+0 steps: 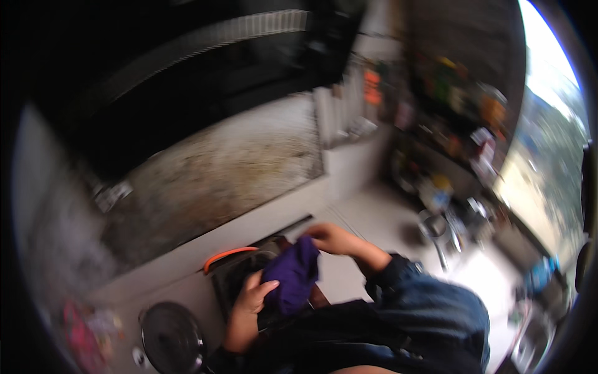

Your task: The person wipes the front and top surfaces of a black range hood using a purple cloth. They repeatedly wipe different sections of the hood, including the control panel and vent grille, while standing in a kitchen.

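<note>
A purple cloth [295, 276] is stretched between my two hands over a dark stove top [229, 278]. My left hand [252, 294] grips its lower left side, with the thumb lying on top of the fabric. At the upper right corner, my right hand [329, 238] pinches the cloth between thumb and fingers. The cloth and my forearms hide much of the stove. Behind it curves an orange edge or hose [231, 255]. The picture is blurred by motion.
A dark round pan or lid [172, 337] lies left of the stove. Metal ladles [437, 231] and mixed kitchen items stand along the right counter. A stained wall [233, 163] rises behind, below a black range hood [210, 89]. Pink plastic packaging [84, 336] sits far left.
</note>
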Demonstrator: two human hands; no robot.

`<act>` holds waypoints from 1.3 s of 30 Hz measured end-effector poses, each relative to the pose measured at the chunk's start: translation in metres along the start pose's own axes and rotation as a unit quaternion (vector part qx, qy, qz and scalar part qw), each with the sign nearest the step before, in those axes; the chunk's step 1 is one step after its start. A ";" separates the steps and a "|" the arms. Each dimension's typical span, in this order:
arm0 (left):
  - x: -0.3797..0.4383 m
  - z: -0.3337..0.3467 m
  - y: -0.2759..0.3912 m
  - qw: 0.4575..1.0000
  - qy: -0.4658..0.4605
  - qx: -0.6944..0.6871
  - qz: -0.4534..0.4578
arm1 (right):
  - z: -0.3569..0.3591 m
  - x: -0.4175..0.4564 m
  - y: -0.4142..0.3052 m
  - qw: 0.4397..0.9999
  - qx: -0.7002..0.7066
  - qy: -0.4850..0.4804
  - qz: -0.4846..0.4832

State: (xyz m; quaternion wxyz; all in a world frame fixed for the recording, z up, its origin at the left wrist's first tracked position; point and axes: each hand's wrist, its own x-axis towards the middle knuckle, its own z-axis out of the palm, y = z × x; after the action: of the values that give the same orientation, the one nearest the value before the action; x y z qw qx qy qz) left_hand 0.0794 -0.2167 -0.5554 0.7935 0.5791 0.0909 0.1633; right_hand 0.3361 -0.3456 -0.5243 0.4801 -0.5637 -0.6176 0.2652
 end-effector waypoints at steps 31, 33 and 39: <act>0.064 -0.045 0.553 0.197 0.590 0.582 0.524 | -0.035 -0.001 0.103 0.995 0.037 0.043 0.081; 0.085 -0.048 0.528 0.140 0.565 0.632 0.512 | -0.037 -0.005 0.098 0.997 -0.010 0.043 0.064; 0.082 0.005 0.545 0.001 0.471 0.722 0.507 | -0.040 0.006 0.102 0.997 0.015 0.033 0.066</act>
State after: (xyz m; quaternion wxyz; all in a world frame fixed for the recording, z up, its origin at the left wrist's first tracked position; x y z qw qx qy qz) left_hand 0.0738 -0.0406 -0.0327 -0.5428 0.5427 0.1977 0.6097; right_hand 0.4176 -0.3261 -0.5950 0.4898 -0.6049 -0.5587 0.2865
